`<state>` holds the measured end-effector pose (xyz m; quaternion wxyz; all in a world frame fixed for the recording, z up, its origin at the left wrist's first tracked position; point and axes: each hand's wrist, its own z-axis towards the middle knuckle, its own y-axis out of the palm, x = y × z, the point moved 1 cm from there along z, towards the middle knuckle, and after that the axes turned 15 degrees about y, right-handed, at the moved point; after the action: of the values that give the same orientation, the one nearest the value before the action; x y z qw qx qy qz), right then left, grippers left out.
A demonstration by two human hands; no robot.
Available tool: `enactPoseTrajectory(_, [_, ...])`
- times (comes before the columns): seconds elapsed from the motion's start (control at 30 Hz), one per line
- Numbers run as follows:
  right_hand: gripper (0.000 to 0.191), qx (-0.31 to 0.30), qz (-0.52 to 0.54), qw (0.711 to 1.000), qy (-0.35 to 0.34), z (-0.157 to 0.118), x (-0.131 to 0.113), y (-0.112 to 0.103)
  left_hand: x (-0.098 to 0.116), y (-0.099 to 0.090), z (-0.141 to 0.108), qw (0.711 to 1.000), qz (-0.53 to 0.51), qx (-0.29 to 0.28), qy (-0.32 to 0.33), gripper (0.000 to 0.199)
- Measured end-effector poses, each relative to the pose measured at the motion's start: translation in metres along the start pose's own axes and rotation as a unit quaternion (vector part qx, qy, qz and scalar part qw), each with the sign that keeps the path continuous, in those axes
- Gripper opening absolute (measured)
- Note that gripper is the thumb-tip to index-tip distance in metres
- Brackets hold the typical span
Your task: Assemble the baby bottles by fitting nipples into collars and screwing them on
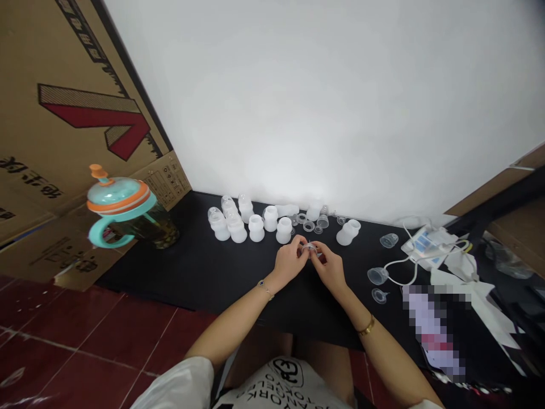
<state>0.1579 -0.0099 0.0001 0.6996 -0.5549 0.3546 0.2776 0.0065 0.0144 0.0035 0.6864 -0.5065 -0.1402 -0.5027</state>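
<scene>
Plastic, clear and round, a small ring-like piece (310, 248) is pinched in the fingertips of the left hand (292, 260) and the right hand (329, 267), both curled nearly closed (a gold bracelet (367, 326) circles the right wrist), over a black tabletop (204, 278). Just beyond lie loose clear plastic rings (309, 229). Left of these stand white, narrow-waisted plastic bottles (256, 229), several under clear domed covers (228, 203). Rightward rests a clear plastic cup-shaped piece (377, 276). Far left, a turquoise-and-orange lidded jug (131, 210) stands near brown cardboard (63, 45).
</scene>
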Motion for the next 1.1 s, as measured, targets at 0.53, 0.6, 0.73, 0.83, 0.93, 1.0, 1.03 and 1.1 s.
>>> enactPoseTrajectory(0.53, [0.029,0.0,-0.031,1.0,0.005,-0.0018,-0.0019,-0.0016,0.0003,-0.0005,-0.0011,0.999,0.025,-0.017,0.009,0.012])
enactPoseTrajectory(0.6, [0.026,0.002,-0.037,0.999,0.013,-0.0017,-0.0013,-0.0021,0.0007,0.0005,-0.0017,0.999,0.042,-0.022,0.019,0.013])
enactPoseTrajectory(0.73, [0.024,0.0,-0.054,0.998,0.013,-0.0013,0.001,-0.0009,-0.0003,0.0021,-0.002,0.998,0.051,-0.021,0.018,0.011])
enactPoseTrajectory(0.83, [0.024,0.006,-0.063,0.998,0.002,-0.0011,0.0023,0.0013,-0.0015,0.0029,-0.0018,0.998,0.052,-0.018,0.013,0.009])
enactPoseTrajectory(0.93, [0.023,0.012,-0.067,0.998,-0.007,-0.0013,0.0032,0.0027,-0.0018,0.0034,-0.0018,0.998,0.055,-0.018,0.008,0.009])
enactPoseTrajectory(1.0, [0.023,0.012,-0.066,0.998,-0.01,-0.0016,0.0038,0.0026,-0.0015,0.0034,-0.0021,0.999,0.049,-0.018,0.002,0.008])
enactPoseTrajectory(1.03, [0.023,0.01,-0.063,0.998,-0.01,-0.0017,0.0041,0.0023,-0.0012,0.0032,-0.0022,0.999,0.043,-0.017,0.0,0.008])
enactPoseTrajectory(1.1, [0.024,0.003,-0.054,0.998,-0.013,-0.0018,0.0042,0.0012,-0.0008,0.0028,-0.0024,0.999,0.033,-0.014,-0.002,0.006])
